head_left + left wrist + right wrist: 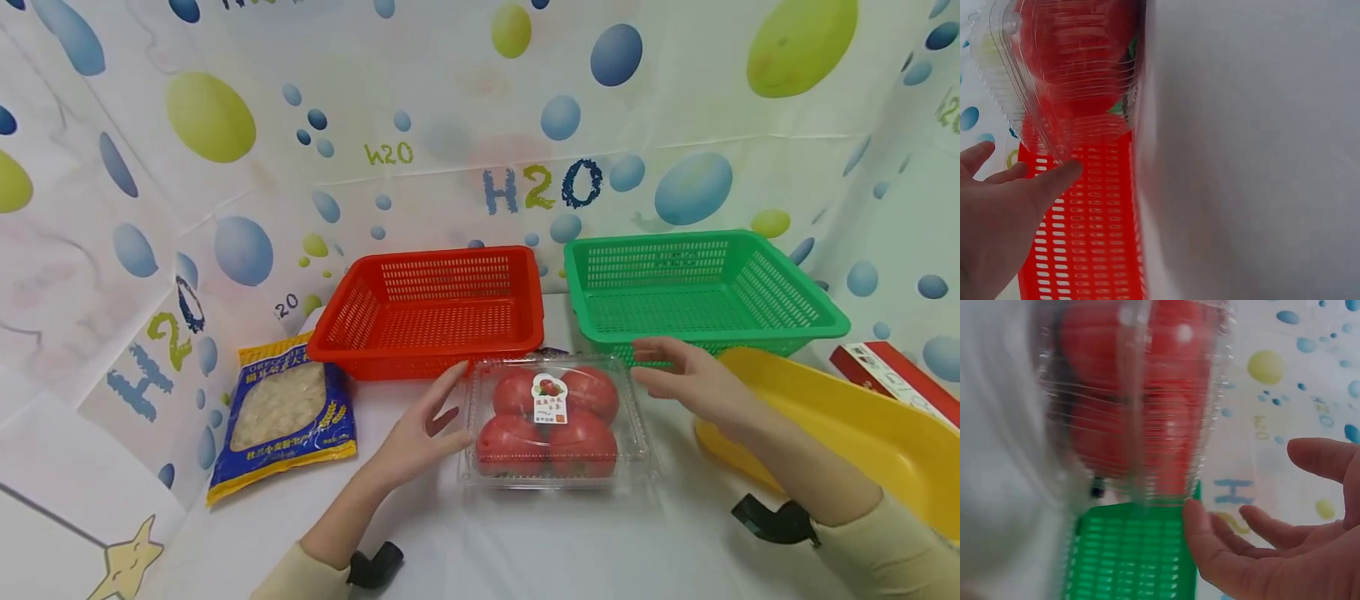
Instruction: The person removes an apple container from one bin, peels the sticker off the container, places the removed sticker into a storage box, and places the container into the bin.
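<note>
A clear plastic clamshell box (551,475) of several red tomatoes (510,446) lies on the white cloth in the middle of the head view, with a white label (550,400) on its lid. At its left side is my left hand (416,437), fingers spread and thumb pointing at the box edge. My right hand (693,383) hovers by the far right corner, fingers loosely bent. Neither hand grips anything; whether a fingertip touches the box I cannot tell. Both wrist views show the box close up, beside the left hand (1004,212) and the right hand (1279,550).
Behind the box stand a red basket (450,321) and a green basket (660,304). A blue and yellow bag (288,417) of pasta lies at left. On the right are a yellow tray (825,425) and a red box (892,375).
</note>
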Action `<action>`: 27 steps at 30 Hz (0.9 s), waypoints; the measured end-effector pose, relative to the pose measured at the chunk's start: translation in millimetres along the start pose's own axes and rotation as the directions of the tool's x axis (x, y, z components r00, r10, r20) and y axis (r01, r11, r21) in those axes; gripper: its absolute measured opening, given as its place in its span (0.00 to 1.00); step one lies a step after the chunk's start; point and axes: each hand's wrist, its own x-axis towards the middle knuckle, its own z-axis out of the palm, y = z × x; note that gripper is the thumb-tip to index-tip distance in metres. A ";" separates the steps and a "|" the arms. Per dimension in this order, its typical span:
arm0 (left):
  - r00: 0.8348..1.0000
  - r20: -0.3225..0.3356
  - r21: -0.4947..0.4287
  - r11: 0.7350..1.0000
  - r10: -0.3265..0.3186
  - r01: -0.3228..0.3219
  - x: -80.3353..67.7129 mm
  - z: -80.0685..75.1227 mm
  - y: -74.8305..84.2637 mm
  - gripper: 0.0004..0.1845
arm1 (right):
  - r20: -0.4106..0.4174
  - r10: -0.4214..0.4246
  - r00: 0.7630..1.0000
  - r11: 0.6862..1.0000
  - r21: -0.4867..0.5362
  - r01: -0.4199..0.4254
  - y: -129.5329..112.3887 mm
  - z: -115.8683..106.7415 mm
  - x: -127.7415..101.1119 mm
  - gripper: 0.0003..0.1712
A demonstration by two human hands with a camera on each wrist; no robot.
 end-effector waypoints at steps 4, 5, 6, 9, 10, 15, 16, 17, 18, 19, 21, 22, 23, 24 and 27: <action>0.999 -0.035 0.157 0.988 0.017 -0.011 7.6 6.6 4.8 0.41 | -0.002 -0.039 0.999 0.993 -0.112 0.038 -12.2 5.3 16.2 0.31; 0.999 -0.042 0.196 0.981 0.016 -0.007 9.1 8.8 5.1 0.41 | 0.010 -0.039 0.999 0.992 -0.120 0.039 -14.3 8.6 21.0 0.31; 0.999 -0.048 0.239 0.971 0.017 -0.005 10.6 11.1 5.1 0.40 | 0.023 -0.037 0.999 0.990 -0.133 0.040 -16.1 12.3 25.9 0.31; 0.997 -0.065 0.337 0.941 0.028 -0.004 14.2 18.1 5.0 0.40 | 0.077 -0.047 0.996 0.987 -0.152 0.058 -19.4 24.0 40.1 0.30; 0.997 -0.071 0.365 0.931 0.030 -0.002 15.3 19.9 5.3 0.40 | 0.096 -0.052 0.994 0.985 -0.156 0.067 -20.1 27.6 44.4 0.30; 0.996 -0.080 0.414 0.910 0.025 0.011 17.0 26.5 8.1 0.39 | 0.195 -0.080 0.978 0.974 -0.195 0.118 -22.0 44.6 58.5 0.31; 0.997 -0.080 0.413 0.910 0.013 0.021 17.1 27.1 8.6 0.39 | 0.207 -0.077 0.975 0.971 -0.206 0.120 -22.5 47.5 60.1 0.31; 0.997 -0.080 0.409 0.912 0.005 0.028 17.3 27.5 8.9 0.39 | 0.217 -0.075 0.973 0.967 -0.222 0.124 -23.2 50.1 61.5 0.31; 0.997 -0.079 0.403 0.915 -0.001 0.033 17.6 27.7 9.1 0.38 | 0.221 -0.072 0.972 0.963 -0.240 0.126 -23.9 52.1 62.5 0.31; 0.997 -0.078 0.397 0.917 -0.006 0.037 18.2 27.7 9.1 0.38 | 0.224 -0.071 0.972 0.957 -0.260 0.129 -24.7 53.8 63.3 0.31; 0.997 -0.079 0.394 0.918 -0.013 0.043 19.6 27.5 8.7 0.38 | 0.220 -0.064 0.973 0.942 -0.309 0.132 -26.6 56.6 64.7 0.30; 0.997 -0.080 0.396 0.917 -0.014 0.044 20.3 27.4 8.4 0.37 | 0.216 -0.062 0.974 0.934 -0.332 0.133 -27.6 57.9 65.3 0.30; 0.997 -0.082 0.399 0.916 -0.014 0.046 20.7 27.2 8.2 0.37 | 0.216 -0.060 0.974 0.926 -0.351 0.135 -28.6 59.0 65.9 0.30; 0.996 -0.085 0.402 0.914 -0.015 0.048 20.9 27.1 8.2 0.37 | 0.216 -0.055 0.975 0.919 -0.370 0.134 -29.6 60.1 66.4 0.29; 0.996 -0.090 0.415 0.908 -0.023 0.059 20.6 27.4 8.0 0.37 | 0.217 -0.028 0.976 0.907 -0.404 0.116 -31.3 63.7 68.2 0.28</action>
